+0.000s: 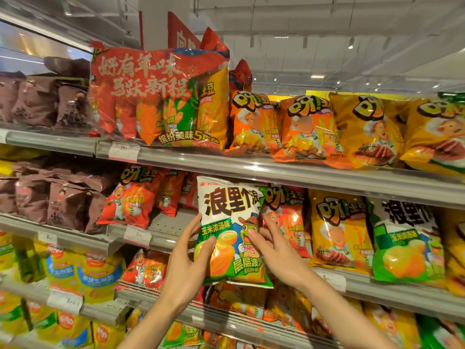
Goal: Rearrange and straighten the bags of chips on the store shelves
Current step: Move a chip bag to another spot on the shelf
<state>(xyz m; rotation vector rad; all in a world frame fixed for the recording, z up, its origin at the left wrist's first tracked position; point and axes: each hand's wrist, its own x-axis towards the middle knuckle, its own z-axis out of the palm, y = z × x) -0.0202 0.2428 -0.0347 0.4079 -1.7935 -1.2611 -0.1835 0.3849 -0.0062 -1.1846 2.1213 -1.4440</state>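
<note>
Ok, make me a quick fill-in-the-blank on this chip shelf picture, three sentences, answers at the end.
1. The white and green bag is held by ____ hands, the left hand and the right hand.
2. The big red multipack sits on the ____ shelf in view.
3. Left of the multipack stand ____ coloured bags.

Answers: both; top; brown

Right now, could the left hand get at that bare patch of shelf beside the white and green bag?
Probably yes. The left hand holds the bag at its left edge, and the bare shelf lies just up-left with nothing between, though it must let go first.
</note>
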